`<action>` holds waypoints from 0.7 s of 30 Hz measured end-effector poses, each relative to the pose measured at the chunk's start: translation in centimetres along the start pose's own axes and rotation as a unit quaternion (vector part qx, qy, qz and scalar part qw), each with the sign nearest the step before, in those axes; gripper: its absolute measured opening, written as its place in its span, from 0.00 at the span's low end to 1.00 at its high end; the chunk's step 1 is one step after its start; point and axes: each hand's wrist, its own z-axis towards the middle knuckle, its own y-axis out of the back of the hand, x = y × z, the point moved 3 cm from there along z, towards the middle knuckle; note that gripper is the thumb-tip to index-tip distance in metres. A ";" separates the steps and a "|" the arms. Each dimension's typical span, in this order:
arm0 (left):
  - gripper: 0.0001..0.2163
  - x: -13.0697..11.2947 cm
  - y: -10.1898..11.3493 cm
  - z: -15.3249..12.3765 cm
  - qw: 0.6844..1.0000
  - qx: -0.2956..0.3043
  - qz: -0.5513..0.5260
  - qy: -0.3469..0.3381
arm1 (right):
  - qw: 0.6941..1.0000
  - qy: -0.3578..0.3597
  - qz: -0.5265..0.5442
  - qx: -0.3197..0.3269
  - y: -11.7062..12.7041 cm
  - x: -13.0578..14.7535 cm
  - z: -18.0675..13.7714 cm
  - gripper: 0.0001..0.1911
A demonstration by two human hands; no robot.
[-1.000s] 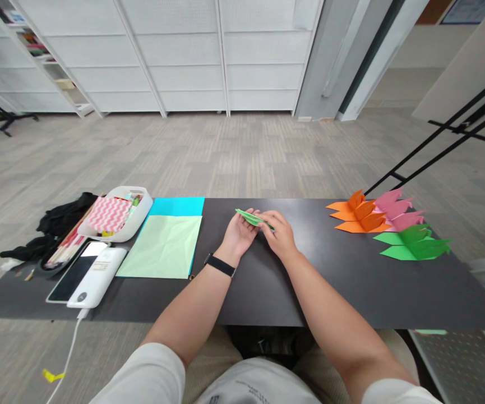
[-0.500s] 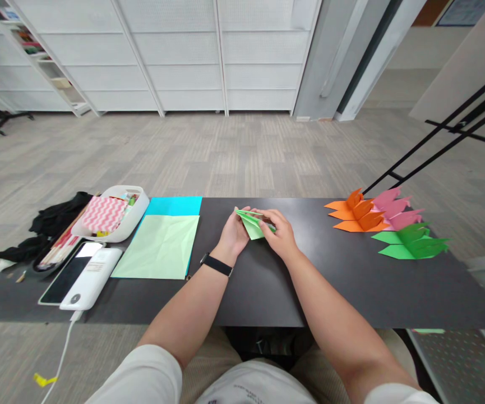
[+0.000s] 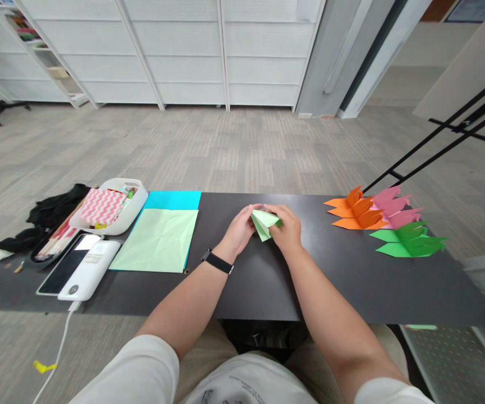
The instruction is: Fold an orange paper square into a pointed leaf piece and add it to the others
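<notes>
Both hands meet over the middle of the black table (image 3: 351, 280), holding a folded light green paper piece (image 3: 264, 223) between them. My left hand (image 3: 239, 229), with a black watch on its wrist, pinches the paper's left side. My right hand (image 3: 286, 227) grips its right side with curled fingers. The paper's pale underside faces me, its point turned down toward the table.
Flat light green sheet (image 3: 157, 239) over a cyan sheet (image 3: 174, 200) lies to the left. Farther left are a white tray (image 3: 114, 207) with patterned paper, a phone (image 3: 63, 266), a white power bank (image 3: 88, 269) and black cloth (image 3: 51, 207). Folded orange (image 3: 355, 212), pink (image 3: 395, 205) and green (image 3: 410, 241) paper shapes sit right.
The folded green paper has turned from lying nearly flat and edge-on to showing its pale face with the point down. Both hands stayed together and shifted slightly right.
</notes>
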 end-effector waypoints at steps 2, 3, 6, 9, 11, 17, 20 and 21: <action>0.19 0.2 0.2 0.1 1.000 0.000 -0.006 0.028 | 1.000 -0.003 -0.011 -0.008 0.1 0.0 0.0 0.22; 0.20 0.3 0.3 0.2 0.999 0.002 -0.008 0.040 | 1.000 -0.004 -0.017 -0.015 0.2 0.0 0.1 0.23; 0.20 0.5 0.3 0.1 0.998 0.012 -0.005 0.056 | 0.999 -0.011 -0.031 -0.030 0.3 -0.1 0.1 0.28; 0.19 0.5 0.2 -0.2 0.998 0.020 0.010 0.053 | 0.998 -0.036 -0.032 -0.039 0.5 -0.5 0.0 0.36; 0.19 0.6 0.1 -0.4 0.998 0.021 0.018 0.052 | 0.997 -0.060 -0.023 -0.049 0.6 -0.9 -0.2 0.38; 0.15 0.2 0.8 0.1 0.999 -0.001 0.013 0.031 | 0.989 -0.126 0.053 -0.063 1.2 -2.1 0.3 0.35; 0.14 -0.8 1.5 0.5 1.000 -0.025 0.003 0.003 | 0.966 -0.176 0.172 -0.073 1.6 -3.1 1.1 0.32; 0.14 -1.2 1.7 0.5 0.999 -0.033 0.004 -0.006 | 0.954 -0.201 0.210 -0.079 1.8 -3.5 1.3 0.29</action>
